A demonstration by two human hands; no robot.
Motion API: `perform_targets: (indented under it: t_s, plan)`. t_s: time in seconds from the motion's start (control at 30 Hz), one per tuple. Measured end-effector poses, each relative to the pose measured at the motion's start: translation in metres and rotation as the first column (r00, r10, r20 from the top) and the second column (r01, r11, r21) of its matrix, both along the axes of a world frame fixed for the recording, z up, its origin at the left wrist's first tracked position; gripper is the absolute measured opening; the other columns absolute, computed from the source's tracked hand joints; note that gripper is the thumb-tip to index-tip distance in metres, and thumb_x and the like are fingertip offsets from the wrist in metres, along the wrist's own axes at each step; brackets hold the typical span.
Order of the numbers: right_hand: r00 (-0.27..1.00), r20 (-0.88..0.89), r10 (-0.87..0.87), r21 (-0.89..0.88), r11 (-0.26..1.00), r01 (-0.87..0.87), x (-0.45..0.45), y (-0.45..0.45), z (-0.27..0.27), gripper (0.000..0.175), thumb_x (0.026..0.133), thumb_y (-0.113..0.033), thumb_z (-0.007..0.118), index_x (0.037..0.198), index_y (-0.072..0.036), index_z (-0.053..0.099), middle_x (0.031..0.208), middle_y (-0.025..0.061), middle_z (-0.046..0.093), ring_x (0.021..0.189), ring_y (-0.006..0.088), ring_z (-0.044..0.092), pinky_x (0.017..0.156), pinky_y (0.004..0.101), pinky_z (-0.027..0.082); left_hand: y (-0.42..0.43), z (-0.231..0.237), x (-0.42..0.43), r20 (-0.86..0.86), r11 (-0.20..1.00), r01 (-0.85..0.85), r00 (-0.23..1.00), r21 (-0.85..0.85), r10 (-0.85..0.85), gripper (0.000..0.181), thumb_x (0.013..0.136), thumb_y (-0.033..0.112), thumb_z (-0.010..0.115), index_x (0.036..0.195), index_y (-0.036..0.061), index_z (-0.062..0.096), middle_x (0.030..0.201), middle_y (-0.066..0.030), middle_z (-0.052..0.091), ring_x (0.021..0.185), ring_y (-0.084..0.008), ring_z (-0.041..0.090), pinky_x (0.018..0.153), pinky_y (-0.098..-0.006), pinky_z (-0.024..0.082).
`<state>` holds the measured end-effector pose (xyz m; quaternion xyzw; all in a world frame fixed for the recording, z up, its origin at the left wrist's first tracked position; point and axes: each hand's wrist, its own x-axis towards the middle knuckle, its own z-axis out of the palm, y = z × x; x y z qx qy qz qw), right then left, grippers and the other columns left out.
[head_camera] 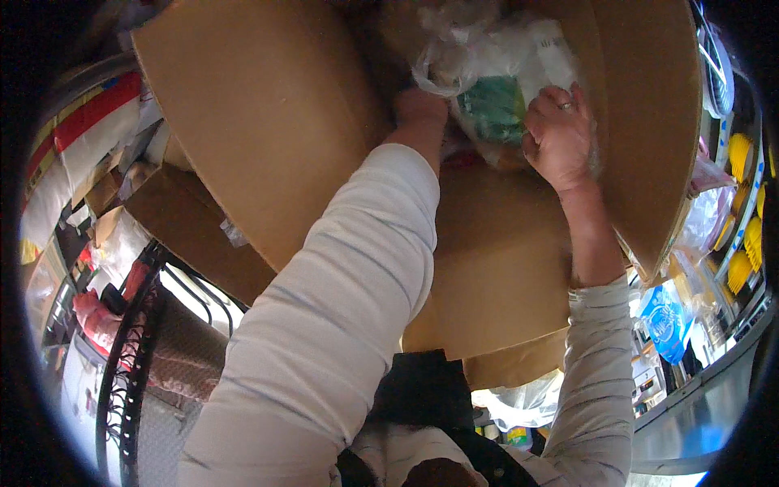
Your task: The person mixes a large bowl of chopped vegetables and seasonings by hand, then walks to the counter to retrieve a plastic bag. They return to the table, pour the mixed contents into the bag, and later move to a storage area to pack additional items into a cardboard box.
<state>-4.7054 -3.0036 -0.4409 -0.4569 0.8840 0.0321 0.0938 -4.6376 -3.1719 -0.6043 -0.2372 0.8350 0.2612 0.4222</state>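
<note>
An open cardboard box (493, 231) stands before me with its flaps spread. Both my arms reach down into it. Inside lies a clear plastic bag (487, 42) with something green (492, 106) and a white item bearing writing (552, 52) showing through the film. My right hand (560, 137) has its fingers curled on the bag's right side, gripping the film. Left of the green item, my left hand (421, 109) is deep in the box; its fingers are hidden by shadow and plastic, so its hold cannot be made out.
A wide box flap (255, 115) rises at left, another flap (645, 122) at right. Beyond the right one hang yellow items (739, 271) and a blue packet (664, 322) by shelving. At left are a smaller carton (182, 213), a black rack edge (131, 359) and part of another person (97, 313).
</note>
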Motion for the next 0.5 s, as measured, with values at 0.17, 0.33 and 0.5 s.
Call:
perform_targets:
  t_s: [0.17,0.33,0.5]
  plan:
    - [1.000,-0.013,0.002,-0.035,0.999,-0.003,-0.006,-0.004,-0.002,0.025,0.049,-0.018,0.069,0.072,-0.015,0.060,0.087,-0.0003,0.055,0.104,0.0207,0.047,0.101,0.0464,0.027,0.061,0.076,0.049,0.391,0.396,0.898,0.440,-0.191,-0.808,0.037,0.087,0.027,0.042,0.119,0.0104,0.050,0.122,-0.0131,0.049,0.112,-0.0259,0.048,0.084,-0.0437,0.043]
    - [1.000,0.028,0.000,0.001,1.000,0.000,-0.009,-0.011,0.003,0.024,0.050,-0.016,0.070,0.072,-0.014,0.060,0.087,0.0000,0.055,0.104,0.0208,0.047,0.100,0.0467,0.027,0.066,0.087,0.061,0.142,0.812,0.559,0.829,-0.169,-0.542,0.036,0.086,0.024,0.044,0.118,0.0095,0.050,0.122,-0.0132,0.049,0.111,-0.0265,0.048,0.084,-0.0428,0.043]
    - [0.999,0.040,0.006,0.066,0.998,-0.009,-0.006,-0.012,0.006,0.025,0.050,-0.016,0.070,0.073,-0.015,0.061,0.087,0.0009,0.056,0.104,0.0212,0.047,0.100,0.0458,0.027,0.033,0.043,0.032,-0.238,0.958,0.091,0.958,-0.273,-0.159,0.036,0.084,0.021,0.047,0.118,0.0085,0.050,0.122,-0.0133,0.049,0.111,-0.0271,0.048,0.085,-0.0419,0.044]
